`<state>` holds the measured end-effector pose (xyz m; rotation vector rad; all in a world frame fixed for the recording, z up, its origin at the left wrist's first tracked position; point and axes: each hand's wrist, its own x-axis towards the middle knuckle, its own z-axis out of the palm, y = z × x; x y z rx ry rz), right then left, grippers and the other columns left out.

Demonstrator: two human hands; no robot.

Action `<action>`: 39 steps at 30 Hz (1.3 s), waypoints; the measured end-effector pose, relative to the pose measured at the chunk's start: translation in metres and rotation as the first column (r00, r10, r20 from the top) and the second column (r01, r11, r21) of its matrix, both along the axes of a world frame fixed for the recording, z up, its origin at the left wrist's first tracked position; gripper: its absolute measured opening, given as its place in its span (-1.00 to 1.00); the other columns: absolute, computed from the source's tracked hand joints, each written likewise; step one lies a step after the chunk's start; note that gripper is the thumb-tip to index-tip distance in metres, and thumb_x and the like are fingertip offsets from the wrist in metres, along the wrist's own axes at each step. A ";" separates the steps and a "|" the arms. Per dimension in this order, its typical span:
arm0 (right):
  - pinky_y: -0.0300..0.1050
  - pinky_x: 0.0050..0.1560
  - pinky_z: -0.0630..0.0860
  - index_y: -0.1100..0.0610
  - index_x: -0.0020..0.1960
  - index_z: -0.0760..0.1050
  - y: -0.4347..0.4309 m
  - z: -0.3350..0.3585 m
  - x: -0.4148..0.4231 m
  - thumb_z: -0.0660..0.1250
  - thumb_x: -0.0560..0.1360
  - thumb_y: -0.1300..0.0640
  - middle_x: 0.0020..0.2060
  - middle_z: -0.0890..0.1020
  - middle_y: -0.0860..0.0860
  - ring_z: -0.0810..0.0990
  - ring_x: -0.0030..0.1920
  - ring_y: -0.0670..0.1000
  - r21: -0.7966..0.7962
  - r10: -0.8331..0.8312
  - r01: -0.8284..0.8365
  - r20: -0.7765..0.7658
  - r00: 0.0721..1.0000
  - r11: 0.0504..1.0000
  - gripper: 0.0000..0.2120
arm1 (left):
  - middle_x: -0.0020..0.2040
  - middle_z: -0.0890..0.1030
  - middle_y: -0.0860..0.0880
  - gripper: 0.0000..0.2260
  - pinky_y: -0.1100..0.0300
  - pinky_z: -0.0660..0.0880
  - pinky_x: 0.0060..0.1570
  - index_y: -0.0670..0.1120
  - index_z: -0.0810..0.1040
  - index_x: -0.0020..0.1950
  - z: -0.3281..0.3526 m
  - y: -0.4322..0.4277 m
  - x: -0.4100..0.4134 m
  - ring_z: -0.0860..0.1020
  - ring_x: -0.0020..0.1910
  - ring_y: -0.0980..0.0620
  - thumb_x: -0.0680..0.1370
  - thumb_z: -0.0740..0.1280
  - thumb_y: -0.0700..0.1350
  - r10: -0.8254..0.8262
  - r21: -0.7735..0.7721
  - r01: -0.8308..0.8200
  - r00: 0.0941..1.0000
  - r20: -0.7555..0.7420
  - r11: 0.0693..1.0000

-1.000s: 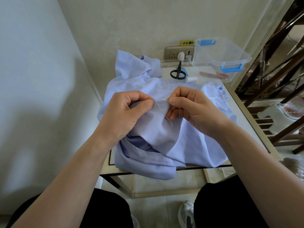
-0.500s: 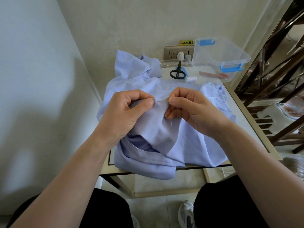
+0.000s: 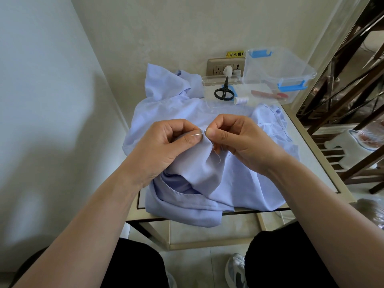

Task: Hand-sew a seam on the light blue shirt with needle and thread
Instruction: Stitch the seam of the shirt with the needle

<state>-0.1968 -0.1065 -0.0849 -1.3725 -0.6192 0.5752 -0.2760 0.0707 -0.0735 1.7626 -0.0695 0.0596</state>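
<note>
From the head camera, the light blue shirt (image 3: 239, 183) lies heaped on the small table (image 3: 307, 154), with one fold lifted between my hands. The cloth is thin, soft and light. It sags and slides on itself, so I judge it must be pinched close to the stitch line, not out at the loose hem.

My left hand (image 3: 166, 146) is curled, thumb and forefinger clamped on that fold. The needle (image 3: 197, 134) is a fine, stiff sliver and shows just above my left thumb. My right hand (image 3: 239, 142) has thumb and forefinger pressed together at the needle's rear end, which they hide. The other fingers are tucked under. A thread (image 3: 217, 156) tail dangles below. Both wrists are raised and the forearms converge.
</note>
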 end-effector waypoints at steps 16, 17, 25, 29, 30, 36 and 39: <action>-0.30 -0.25 0.49 0.17 -0.16 0.56 -0.001 0.002 -0.001 0.41 0.40 0.16 -0.33 0.59 -0.02 0.53 -0.31 -0.10 -0.025 -0.058 0.061 0.101 0.993 0.998 -0.92 | -0.24 0.66 0.04 -0.82 0.31 0.46 -0.11 0.02 0.68 -0.24 0.003 -0.002 0.001 0.57 -0.19 0.15 0.54 0.36 -0.10 0.022 -0.019 -0.024 0.997 -0.074 1.000; -0.28 -0.25 0.50 0.16 -0.16 0.57 -0.001 0.002 -0.002 0.41 0.40 0.15 -0.32 0.59 0.00 0.53 -0.30 -0.09 -0.027 -0.063 0.066 0.108 0.992 0.997 -0.92 | -0.25 0.65 0.05 -0.81 0.30 0.45 -0.11 0.02 0.67 -0.23 0.003 -0.003 0.000 0.56 -0.19 0.15 0.55 0.36 -0.12 0.022 0.000 -0.022 0.997 -0.077 1.000; -0.08 -0.18 0.45 0.03 -0.02 0.61 0.001 0.000 -0.003 0.49 0.45 0.18 0.04 0.56 0.01 0.46 -0.32 -0.08 -0.039 -0.240 0.291 0.464 0.852 0.956 -0.86 | -0.24 0.68 0.02 -0.86 0.23 0.47 -0.07 -0.06 0.66 -0.20 0.001 -0.008 0.002 0.60 -0.18 0.13 0.56 0.38 -0.15 0.179 0.027 -0.178 0.984 -0.023 0.984; -0.14 -0.25 0.39 0.06 -0.14 0.60 0.005 -0.003 -0.004 0.48 0.45 0.23 -0.06 0.56 0.05 0.45 -0.28 -0.06 -0.020 -0.232 0.298 0.581 0.781 0.954 -0.90 | -0.24 0.69 -0.03 -0.88 0.24 0.50 -0.09 -0.07 0.68 -0.19 0.001 -0.009 0.002 0.61 -0.19 0.13 0.53 0.41 -0.13 0.187 0.088 -0.183 0.982 -0.033 0.979; -0.21 -0.23 0.39 0.06 -0.14 0.60 0.005 -0.003 -0.003 0.48 0.45 0.23 -0.06 0.55 0.05 0.47 -0.24 -0.09 -0.014 -0.226 0.293 0.601 0.767 0.956 -0.90 | -0.23 0.69 -0.04 -0.89 0.23 0.51 -0.09 -0.07 0.68 -0.19 0.001 -0.009 0.002 0.61 -0.19 0.12 0.53 0.42 -0.12 0.188 0.106 -0.183 0.981 -0.036 0.977; -0.02 0.18 0.32 0.00 -0.13 0.62 0.009 -0.007 -0.006 0.42 0.49 0.04 0.03 0.46 -0.07 0.37 0.11 -0.01 0.058 -0.270 0.423 0.844 0.463 0.904 -0.95 | -0.28 0.68 0.03 -0.86 0.25 0.49 -0.13 -0.02 0.68 -0.22 -0.003 -0.008 0.005 0.59 -0.24 0.17 0.52 0.44 -0.05 0.263 0.189 -0.256 0.965 -0.012 0.948; 0.13 0.17 0.35 -0.06 -0.11 0.57 0.007 -0.006 -0.006 0.40 0.50 0.05 0.00 0.51 -0.12 0.38 0.11 0.01 0.066 -0.264 0.384 0.830 0.491 0.921 -0.98 | -0.30 0.68 0.06 -0.86 0.27 0.48 -0.15 0.00 0.68 -0.24 -0.004 -0.010 0.005 0.58 -0.25 0.19 0.52 0.43 -0.05 0.266 0.200 -0.261 0.964 0.000 0.944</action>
